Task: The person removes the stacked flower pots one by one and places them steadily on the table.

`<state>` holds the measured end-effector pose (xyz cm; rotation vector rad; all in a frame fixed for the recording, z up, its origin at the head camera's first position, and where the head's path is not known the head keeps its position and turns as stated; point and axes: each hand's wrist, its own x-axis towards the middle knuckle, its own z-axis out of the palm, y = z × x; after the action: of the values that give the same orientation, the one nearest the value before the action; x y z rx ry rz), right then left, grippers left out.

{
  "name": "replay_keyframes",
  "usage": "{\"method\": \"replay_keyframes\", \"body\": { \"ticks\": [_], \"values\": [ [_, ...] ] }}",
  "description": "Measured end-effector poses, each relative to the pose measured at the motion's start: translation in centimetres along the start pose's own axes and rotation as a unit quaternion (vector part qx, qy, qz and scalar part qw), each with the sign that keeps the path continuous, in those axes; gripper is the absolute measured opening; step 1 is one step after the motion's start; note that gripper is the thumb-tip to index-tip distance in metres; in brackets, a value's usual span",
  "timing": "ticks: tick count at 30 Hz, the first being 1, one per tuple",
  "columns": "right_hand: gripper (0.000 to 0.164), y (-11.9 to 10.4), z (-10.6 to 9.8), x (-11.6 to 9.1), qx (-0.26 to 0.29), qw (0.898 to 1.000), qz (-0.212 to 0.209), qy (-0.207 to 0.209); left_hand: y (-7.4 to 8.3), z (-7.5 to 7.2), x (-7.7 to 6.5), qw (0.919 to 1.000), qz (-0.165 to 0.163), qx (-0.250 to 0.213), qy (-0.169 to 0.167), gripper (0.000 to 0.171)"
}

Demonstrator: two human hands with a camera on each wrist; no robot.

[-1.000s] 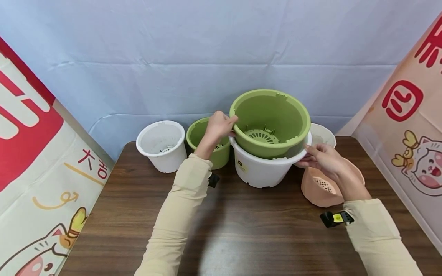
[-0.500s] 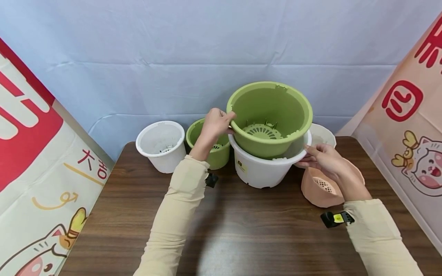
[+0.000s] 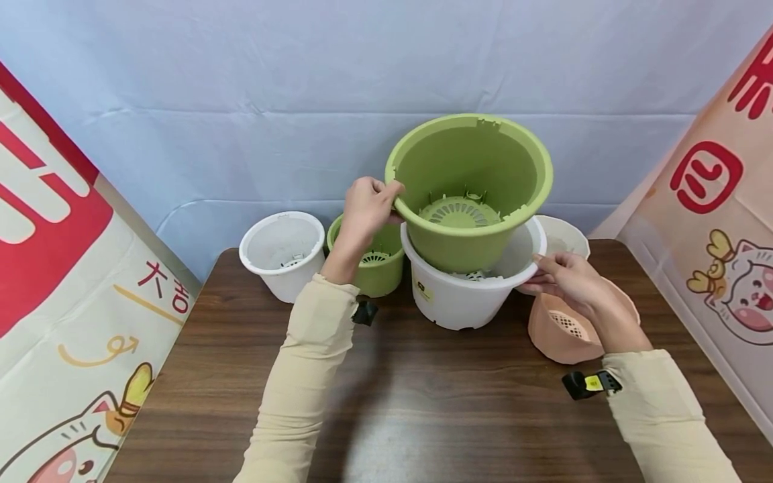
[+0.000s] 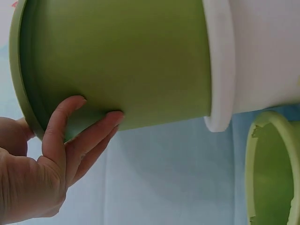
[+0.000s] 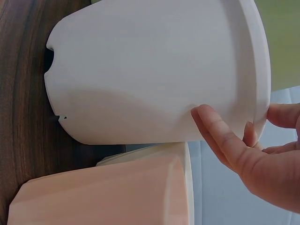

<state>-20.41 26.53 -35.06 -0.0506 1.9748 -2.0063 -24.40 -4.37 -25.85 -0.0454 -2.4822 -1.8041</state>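
A large green plastic flower pot (image 3: 471, 161) with a slotted bottom is raised partly out of a large white pot (image 3: 465, 305). My left hand (image 3: 366, 209) pinches the green pot's rim on its left side, thumb over the rim and fingers against the outer wall, as the left wrist view shows with the green pot (image 4: 122, 61). The white pot stands on the table. My right hand (image 3: 568, 278) grips its rim at the right; in the right wrist view the fingers (image 5: 220, 131) lie along the white pot's wall (image 5: 154, 70).
Left of the white pot stand a smaller green pot (image 3: 380, 272) and a smaller white pot (image 3: 284, 275). To the right are a pink pot (image 3: 549, 335) and a cream pot (image 3: 564, 235), close beside my right hand. All are on the brown wooden table (image 3: 386, 402), before a blue cloth.
My left hand has lifted the green pot upward, so more of it shows above the white pot. The right hand and the white pot have stayed in place.
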Motion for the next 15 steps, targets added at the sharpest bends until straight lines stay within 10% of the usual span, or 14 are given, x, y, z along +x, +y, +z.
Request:
{"method": "replay_keyframes", "body": {
  "ticks": [15],
  "values": [
    [0.021, 0.1, -0.2, 0.1, -0.003, 1.000, -0.001, -0.004, 1.1, -1.7, -1.1, 0.9976, 0.007, -0.063, 0.029, 0.015]
  ]
}}
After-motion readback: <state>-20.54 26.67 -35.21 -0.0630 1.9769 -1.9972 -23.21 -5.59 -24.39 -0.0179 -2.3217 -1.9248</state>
